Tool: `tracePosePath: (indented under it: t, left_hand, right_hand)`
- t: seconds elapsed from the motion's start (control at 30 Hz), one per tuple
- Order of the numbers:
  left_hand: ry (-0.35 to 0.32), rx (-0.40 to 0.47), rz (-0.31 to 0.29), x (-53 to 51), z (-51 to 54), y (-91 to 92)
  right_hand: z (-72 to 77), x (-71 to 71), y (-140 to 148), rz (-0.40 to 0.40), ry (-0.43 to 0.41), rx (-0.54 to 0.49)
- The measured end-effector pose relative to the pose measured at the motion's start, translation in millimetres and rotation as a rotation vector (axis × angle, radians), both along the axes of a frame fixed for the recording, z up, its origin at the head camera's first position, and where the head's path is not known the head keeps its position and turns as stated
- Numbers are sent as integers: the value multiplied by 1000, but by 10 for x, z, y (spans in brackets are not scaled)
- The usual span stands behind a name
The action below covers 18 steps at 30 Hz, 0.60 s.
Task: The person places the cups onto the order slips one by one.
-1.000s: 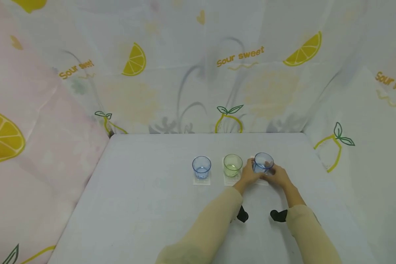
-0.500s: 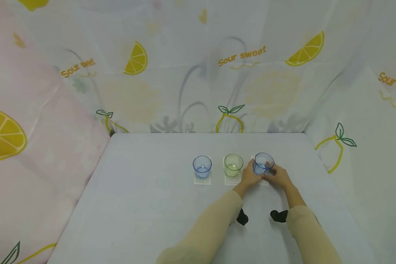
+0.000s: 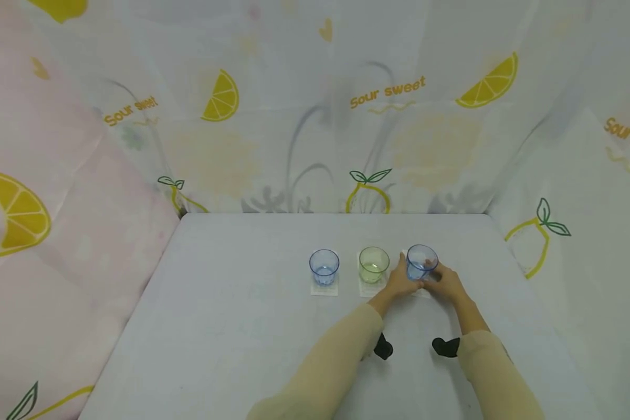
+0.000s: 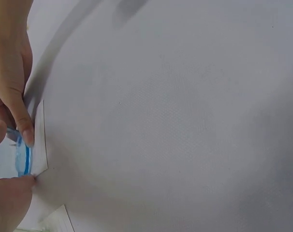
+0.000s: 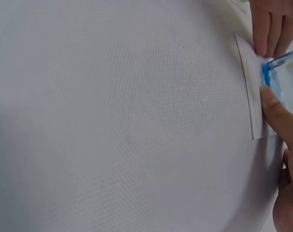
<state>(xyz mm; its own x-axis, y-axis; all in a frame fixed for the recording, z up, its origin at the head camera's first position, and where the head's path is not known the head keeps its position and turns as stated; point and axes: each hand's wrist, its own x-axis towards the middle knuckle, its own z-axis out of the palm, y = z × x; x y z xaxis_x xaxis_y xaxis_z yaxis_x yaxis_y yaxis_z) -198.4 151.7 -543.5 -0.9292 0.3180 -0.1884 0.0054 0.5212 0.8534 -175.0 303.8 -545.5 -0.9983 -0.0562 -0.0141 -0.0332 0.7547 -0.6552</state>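
Observation:
At the right of the row, a blue-tinted glass cup (image 3: 422, 256) stands upright over a white paper card (image 3: 422, 293). My left hand (image 3: 401, 282) holds its left side, and my right hand (image 3: 446, 284) holds its right side. The thumbs meet near its front. In the left wrist view, the right hand's thumb and the left hand (image 4: 10, 203) are at the cup's base (image 4: 24, 157). The right wrist view has the right thumb (image 5: 277, 111) against the base, with left fingers (image 5: 273, 31) close by. Parts of both hands are hidden behind the cup.
Just left of my left hand, a green glass cup (image 3: 374, 265) stands on its own card (image 3: 370, 290). Farther left is another blue glass cup (image 3: 324, 268) on a card (image 3: 324, 290). A white table (image 3: 231, 303) lies beneath, with a lemon-print cloth (image 3: 294, 87) around it.
The view has shifted slightly. Both hands stay around the right blue glass cup, and the cups keep their places on the table.

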Motion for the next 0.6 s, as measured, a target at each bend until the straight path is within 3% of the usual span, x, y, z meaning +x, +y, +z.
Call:
tracePosePath:
  t: [0.2, 0.3, 0.43, 0.53, 0.6]
  left_hand:
    - [-27, -6, 18, 141, 212, -74]
    - [-18, 11, -87, 235, 356, -182]
    - [-99, 132, -286, 364, 476, -458]
    - [-207, 275, -348, 455, 479, -760]
    - [-236, 355, -360, 501, 467, -988]
  right_hand:
    - [-11, 21, 23, -12, 14, 5]
    - [6, 44, 58, -22, 8, -16]
    - [11, 103, 130, -40, -14, -27]
    - [-16, 183, 174, -58, -1, -21]
    - [-25, 258, 190, -60, 19, -12]
